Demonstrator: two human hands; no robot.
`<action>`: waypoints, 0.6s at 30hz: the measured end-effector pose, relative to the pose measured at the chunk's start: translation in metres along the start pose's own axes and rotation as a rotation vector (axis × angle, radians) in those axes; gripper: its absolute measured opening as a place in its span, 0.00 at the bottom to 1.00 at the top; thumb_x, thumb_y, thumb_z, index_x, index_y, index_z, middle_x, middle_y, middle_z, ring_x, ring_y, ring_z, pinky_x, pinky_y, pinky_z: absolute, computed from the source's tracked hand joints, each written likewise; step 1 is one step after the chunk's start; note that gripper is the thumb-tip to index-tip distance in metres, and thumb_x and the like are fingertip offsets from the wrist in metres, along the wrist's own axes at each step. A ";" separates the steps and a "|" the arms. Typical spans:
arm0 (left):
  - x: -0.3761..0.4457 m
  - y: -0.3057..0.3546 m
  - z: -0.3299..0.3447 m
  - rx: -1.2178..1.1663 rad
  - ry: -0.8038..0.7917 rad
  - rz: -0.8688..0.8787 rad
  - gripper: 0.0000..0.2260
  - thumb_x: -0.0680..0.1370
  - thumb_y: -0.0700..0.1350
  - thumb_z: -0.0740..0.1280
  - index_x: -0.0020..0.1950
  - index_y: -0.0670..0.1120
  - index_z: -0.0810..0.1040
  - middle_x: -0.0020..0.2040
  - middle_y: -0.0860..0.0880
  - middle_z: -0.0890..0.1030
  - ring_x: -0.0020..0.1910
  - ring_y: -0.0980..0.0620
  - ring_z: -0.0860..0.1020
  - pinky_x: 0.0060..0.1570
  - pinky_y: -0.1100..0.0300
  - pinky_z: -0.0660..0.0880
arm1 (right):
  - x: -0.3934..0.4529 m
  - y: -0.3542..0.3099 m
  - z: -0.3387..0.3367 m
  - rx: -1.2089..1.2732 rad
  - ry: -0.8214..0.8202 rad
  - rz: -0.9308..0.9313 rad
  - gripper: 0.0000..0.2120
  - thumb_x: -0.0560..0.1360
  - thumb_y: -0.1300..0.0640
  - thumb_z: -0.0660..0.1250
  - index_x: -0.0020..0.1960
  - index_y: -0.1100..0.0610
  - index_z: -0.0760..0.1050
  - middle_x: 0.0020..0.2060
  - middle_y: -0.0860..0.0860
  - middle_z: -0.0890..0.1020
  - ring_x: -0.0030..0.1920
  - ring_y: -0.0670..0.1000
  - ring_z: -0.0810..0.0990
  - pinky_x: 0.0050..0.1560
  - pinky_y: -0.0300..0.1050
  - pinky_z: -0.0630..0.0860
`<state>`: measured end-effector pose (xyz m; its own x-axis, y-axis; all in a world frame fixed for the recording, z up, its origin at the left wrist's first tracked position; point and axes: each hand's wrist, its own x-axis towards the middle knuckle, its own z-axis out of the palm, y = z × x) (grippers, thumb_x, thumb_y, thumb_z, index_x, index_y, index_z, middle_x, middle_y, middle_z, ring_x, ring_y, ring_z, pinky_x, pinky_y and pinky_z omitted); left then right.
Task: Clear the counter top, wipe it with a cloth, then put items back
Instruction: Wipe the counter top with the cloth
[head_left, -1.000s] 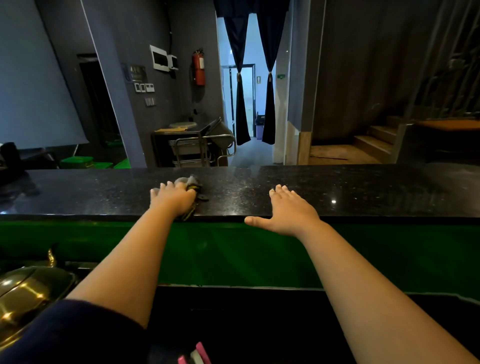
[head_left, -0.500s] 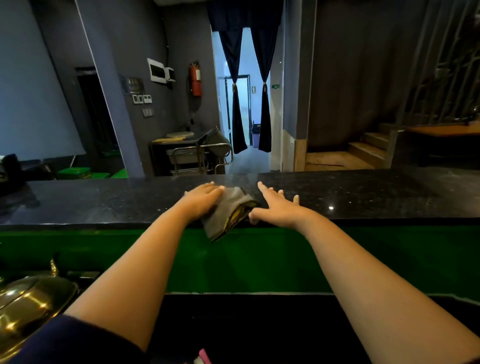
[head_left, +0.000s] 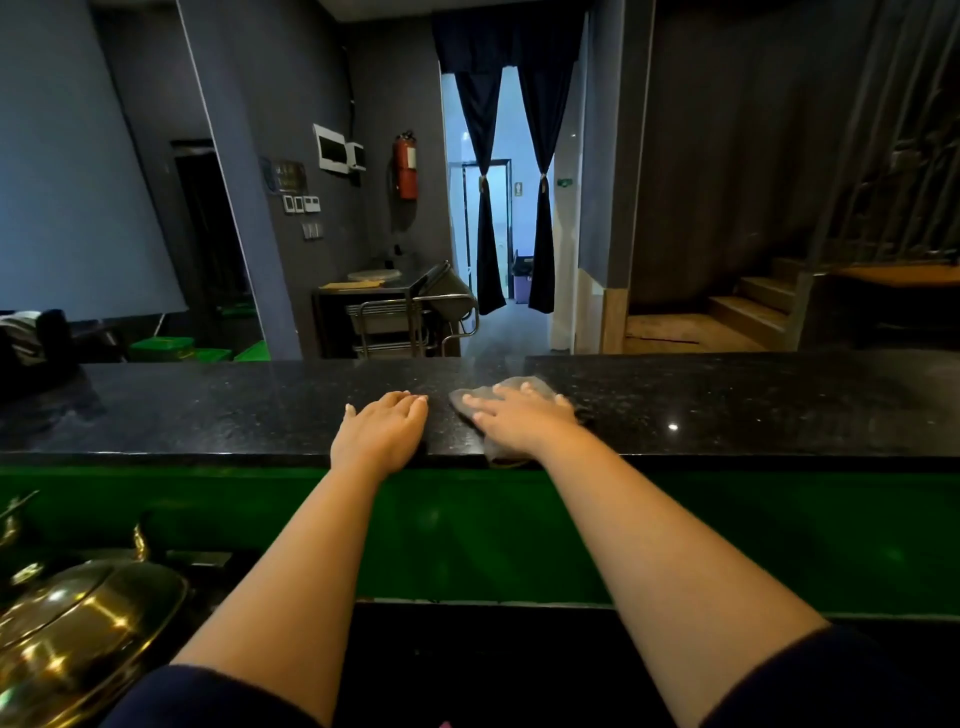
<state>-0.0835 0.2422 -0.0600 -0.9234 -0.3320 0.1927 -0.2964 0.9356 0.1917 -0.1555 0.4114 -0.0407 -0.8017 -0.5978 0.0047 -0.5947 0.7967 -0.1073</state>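
Observation:
A long black speckled stone counter top (head_left: 727, 410) runs across the view, with a green front panel below it. A grey cloth (head_left: 467, 402) lies flat on the counter near its front edge, one corner hanging over the edge. My right hand (head_left: 522, 418) presses flat on the cloth with straight, spread fingers. Just left of the cloth, my left hand (head_left: 382, 431) rests palm down on the bare counter and touches no cloth.
A shiny brass lidded pot (head_left: 78, 629) sits at the lower left below the counter. Dark objects (head_left: 36, 343) stand at the counter's far left end. Beyond the counter are a metal trolley (head_left: 405, 317), a curtained doorway and wooden steps (head_left: 748, 312).
The cloth passed from my left hand to my right hand and moved to the right along the counter. My left hand now rests flat on the bare counter.

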 end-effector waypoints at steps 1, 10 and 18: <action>0.000 0.000 -0.001 -0.015 -0.003 -0.003 0.22 0.83 0.50 0.44 0.76 0.54 0.60 0.77 0.50 0.59 0.75 0.48 0.59 0.73 0.38 0.46 | 0.008 0.021 -0.002 0.006 0.009 0.039 0.27 0.82 0.48 0.54 0.76 0.36 0.48 0.79 0.49 0.52 0.77 0.62 0.49 0.73 0.68 0.50; -0.005 0.010 0.000 -0.034 0.046 -0.034 0.23 0.82 0.55 0.43 0.75 0.55 0.63 0.76 0.50 0.62 0.74 0.47 0.61 0.74 0.40 0.45 | 0.016 -0.002 0.008 -0.006 0.009 -0.007 0.29 0.80 0.55 0.57 0.77 0.42 0.51 0.78 0.53 0.54 0.75 0.65 0.53 0.69 0.70 0.60; -0.006 0.004 -0.004 -0.050 -0.019 0.015 0.23 0.82 0.54 0.43 0.76 0.55 0.62 0.77 0.49 0.59 0.76 0.48 0.58 0.74 0.41 0.42 | -0.049 0.068 -0.009 0.216 0.072 0.093 0.19 0.83 0.48 0.51 0.71 0.35 0.64 0.76 0.43 0.60 0.74 0.54 0.62 0.72 0.57 0.60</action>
<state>-0.0787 0.2476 -0.0565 -0.9322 -0.3150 0.1782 -0.2701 0.9332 0.2370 -0.1571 0.4954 -0.0395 -0.8593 -0.5086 0.0548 -0.4975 0.8059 -0.3208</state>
